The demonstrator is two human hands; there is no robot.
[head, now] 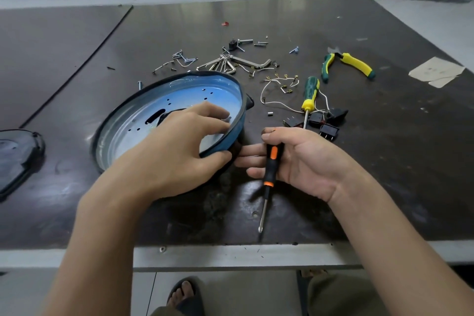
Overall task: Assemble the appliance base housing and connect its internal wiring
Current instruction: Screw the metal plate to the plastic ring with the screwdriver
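A round housing [195,87] is held tilted on the bench [384,161], its near rim gripped by the left hand [174,151], probably for steadying. Just right of it, a screwdriver [270,161] is clasped ready in the right hand [302,159]; wires [277,84] lie beyond.

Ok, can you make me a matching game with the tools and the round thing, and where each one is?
Things
1. round base housing
2. orange-and-black screwdriver
3. green-and-yellow screwdriver
4. pliers

Places
A. lying beside the white wires
B. held in the right hand
C. lying furthest right of all the tools
D. gripped at its rim by the left hand

Pairs: 1-D, 2-B, 3-A, 4-C
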